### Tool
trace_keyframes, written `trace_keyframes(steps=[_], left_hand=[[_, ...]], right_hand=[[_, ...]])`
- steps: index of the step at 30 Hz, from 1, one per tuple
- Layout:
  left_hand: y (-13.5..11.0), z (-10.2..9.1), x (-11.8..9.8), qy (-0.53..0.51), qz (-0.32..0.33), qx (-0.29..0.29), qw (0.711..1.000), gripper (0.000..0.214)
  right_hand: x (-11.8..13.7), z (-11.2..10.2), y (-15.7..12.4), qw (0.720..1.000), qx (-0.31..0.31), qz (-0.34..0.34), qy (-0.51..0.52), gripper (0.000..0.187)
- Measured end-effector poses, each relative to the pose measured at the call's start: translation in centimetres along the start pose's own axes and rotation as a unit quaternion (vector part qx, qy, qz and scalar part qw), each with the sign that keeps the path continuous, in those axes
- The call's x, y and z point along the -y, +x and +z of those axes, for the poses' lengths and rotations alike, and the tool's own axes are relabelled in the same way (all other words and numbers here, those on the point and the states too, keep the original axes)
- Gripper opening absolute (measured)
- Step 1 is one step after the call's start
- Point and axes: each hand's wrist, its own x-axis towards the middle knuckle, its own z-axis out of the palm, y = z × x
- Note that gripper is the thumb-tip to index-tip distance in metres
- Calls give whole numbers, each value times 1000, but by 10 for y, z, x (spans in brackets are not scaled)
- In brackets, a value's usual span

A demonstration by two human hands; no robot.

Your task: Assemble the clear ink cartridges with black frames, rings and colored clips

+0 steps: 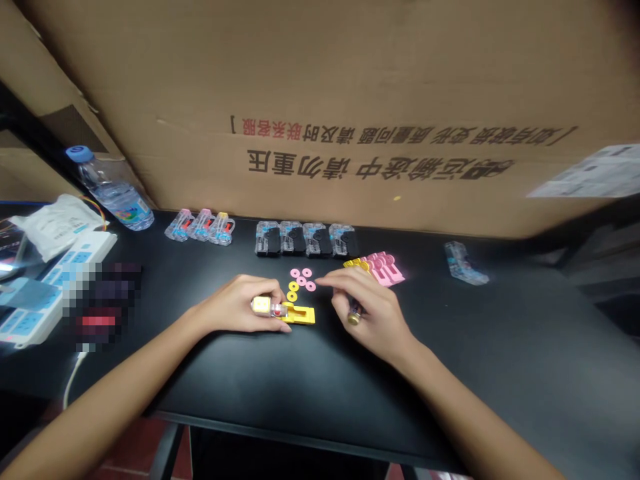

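Observation:
My left hand [240, 305] rests on the black table [310, 380] with its fingers curled round a small clear-and-yellow cased part [268, 307]. That part lies against a flat yellow plastic piece [301, 314]. My right hand [367, 308] is closed on a thin tool with a brass-coloured end [355, 316], and its forefinger reaches toward several small pink and yellow rings [301, 282] lying between my hands. Behind my right hand lies a pile of pink and yellow flat pieces [383, 268].
Along the back stand three clear cases with coloured inserts [201, 226], several clear cases with black inserts [305, 239] and one lone clear case [464, 263]. At the left are a water bottle [111, 189], white power strips [47, 283] and a plastic bag [56, 223]. A large cardboard box [350, 107] walls the back.

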Motion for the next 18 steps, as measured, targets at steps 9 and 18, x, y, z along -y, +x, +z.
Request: trace_keyframes(steps=[9,18], left_hand=[[1,-3,-2,-19,0,34,999,33],[0,-3,-2,9,-24,37,999,31]], right_hand=[[-1,10,-5,979,197,20,-39,60],[-6,11,-6,978,200,14,-53,67]])
